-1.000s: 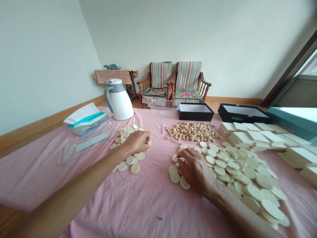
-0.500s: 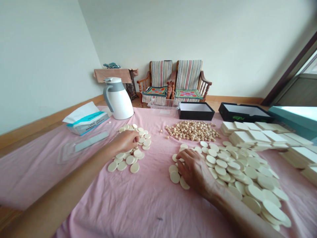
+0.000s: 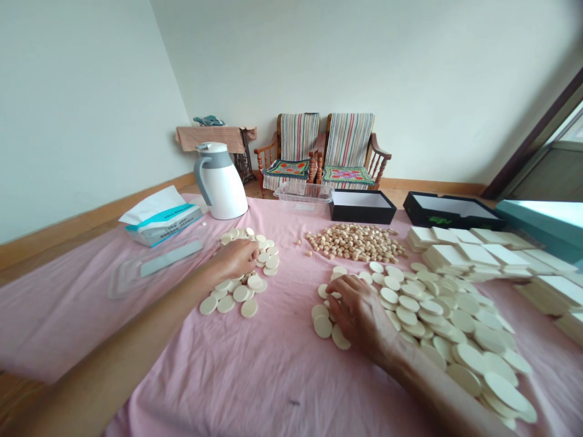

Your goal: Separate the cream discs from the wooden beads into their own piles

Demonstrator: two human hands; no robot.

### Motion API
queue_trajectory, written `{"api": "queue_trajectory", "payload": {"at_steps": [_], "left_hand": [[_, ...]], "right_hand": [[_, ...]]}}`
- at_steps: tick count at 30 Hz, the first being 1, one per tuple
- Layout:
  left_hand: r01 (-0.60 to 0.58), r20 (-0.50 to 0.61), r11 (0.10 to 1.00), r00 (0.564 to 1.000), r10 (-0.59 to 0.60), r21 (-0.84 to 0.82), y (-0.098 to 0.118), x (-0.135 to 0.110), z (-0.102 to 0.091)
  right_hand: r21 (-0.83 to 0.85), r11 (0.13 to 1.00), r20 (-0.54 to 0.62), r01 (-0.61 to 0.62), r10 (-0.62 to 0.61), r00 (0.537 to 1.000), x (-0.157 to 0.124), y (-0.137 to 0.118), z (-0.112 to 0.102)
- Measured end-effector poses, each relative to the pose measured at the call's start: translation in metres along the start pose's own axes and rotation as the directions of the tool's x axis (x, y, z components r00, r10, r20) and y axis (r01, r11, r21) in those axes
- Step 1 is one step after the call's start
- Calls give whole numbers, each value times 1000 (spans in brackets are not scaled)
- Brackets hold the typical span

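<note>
My left hand (image 3: 240, 257) is closed above the smaller pile of pale round discs (image 3: 240, 294) on the left. Its fingertips are turned down and hidden, so what they grip, if anything, cannot be seen. A few small brownish wooden pieces (image 3: 248, 278) lie among the discs just below it. My right hand (image 3: 357, 306) rests at the left edge of the larger pile of discs (image 3: 449, 321). Its fingers are bent but apart, touching discs, with a gap between thumb and forefinger. No disc is visibly lifted in it.
Behind the discs lies a heap of small wooden pieces (image 3: 357, 241). Stacks of pale square tiles (image 3: 460, 255) stand at right. A clear plastic box (image 3: 304, 193), two black trays (image 3: 362, 206), a white jug (image 3: 225, 188) and a tissue pack (image 3: 161, 221) line the far side of the pink cloth (image 3: 228, 376).
The whole view has shifted slightly. Both hands stay at about the same places over the discs, and no disc has visibly been moved.
</note>
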State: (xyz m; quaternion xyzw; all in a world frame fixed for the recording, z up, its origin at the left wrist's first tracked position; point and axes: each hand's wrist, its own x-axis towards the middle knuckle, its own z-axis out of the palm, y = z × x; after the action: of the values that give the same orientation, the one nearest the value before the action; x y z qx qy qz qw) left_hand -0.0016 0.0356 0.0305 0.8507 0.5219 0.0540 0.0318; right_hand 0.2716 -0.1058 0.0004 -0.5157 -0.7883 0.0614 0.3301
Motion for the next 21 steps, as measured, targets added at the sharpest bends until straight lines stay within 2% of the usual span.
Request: {"api": "queue_trajectory", "payload": {"at_steps": [4,7,10,12,17,21], "left_hand": [[-5,-142,996,990,-8,-86,17,10,-1],[-61,-287,974,958,-5,-218,33,25,-2],[-106,-352,949,936,-6,-298,34,36,-3],[-106,-321,964,947,22,-244,27,37,-2],[-90,-98,996,991,88,-23,3,30,8],[-90,-70,995,993,93,53,-4,28,14]], "right_hand": [[-4,1000,9,11,-11,1000,0,-1,1],[-3,1000,13,6,-6,1000,-1,-2,1],[3,1000,23,-5,4,1000,-1,-3,-1],[5,1000,25,-4,4,1000,-1,-3,-1],[-1,1000,24,5,-5,1000,-1,-3,0],[-9,1000,36,-6,7,999,-1,-4,0]]}}
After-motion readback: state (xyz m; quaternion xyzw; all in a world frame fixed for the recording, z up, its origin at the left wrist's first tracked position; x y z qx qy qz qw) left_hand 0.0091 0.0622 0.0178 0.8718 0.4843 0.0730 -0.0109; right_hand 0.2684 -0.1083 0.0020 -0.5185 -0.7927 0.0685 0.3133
